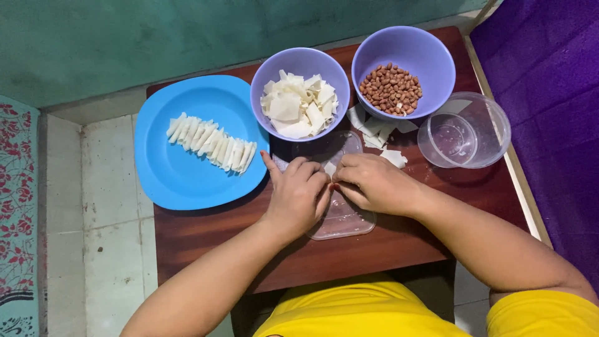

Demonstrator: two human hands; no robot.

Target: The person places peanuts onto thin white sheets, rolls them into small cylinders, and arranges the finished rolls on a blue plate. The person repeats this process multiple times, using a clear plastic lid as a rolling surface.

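Frame centre: left hand [298,195] & right hand [373,182] meet, fingertips pinching a small white wrapper piece [329,168] over clear lid [346,218]; blue plate [181,168] at left.

The single head camera looks straight down from close above at the small wooden table [374,249] and the tiled floor [106,206] beside it.
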